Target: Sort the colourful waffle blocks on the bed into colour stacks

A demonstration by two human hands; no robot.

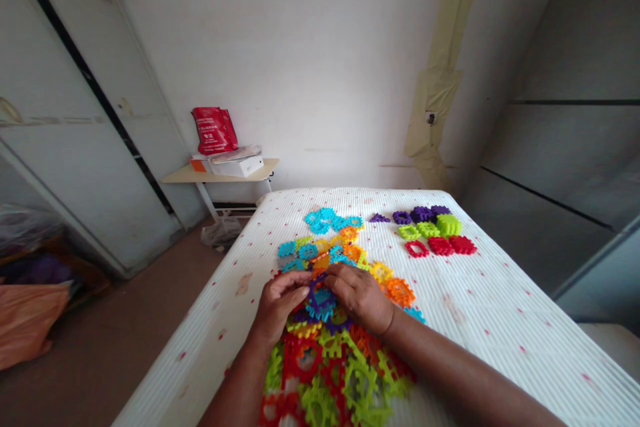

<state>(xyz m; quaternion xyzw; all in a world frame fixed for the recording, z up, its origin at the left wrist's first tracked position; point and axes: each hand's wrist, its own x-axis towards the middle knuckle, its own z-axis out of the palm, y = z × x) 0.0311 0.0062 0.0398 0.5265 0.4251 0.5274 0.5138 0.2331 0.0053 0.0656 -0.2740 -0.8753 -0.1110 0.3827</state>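
Observation:
Both hands are over a heap of colourful toothed plastic pieces (320,390) on the white bed. My left hand (283,300) has its thumb and fingers closed at the left edge of a purple piece (313,293). On that piece's right side, the bent fingers of my right hand (357,293) press against it; the fingertips are partly hidden. A round blue piece (321,307) lies between the hands, just below the purple one. Green, red and orange pieces spread toward me, beneath my forearms.
Sorted purple (421,214), green (449,224) and red pieces (463,245) stand at the bed's back right. Blue pieces (320,220) lie at the back middle. A small table (185,175) holds a red bag (215,130) and a white box (239,165).

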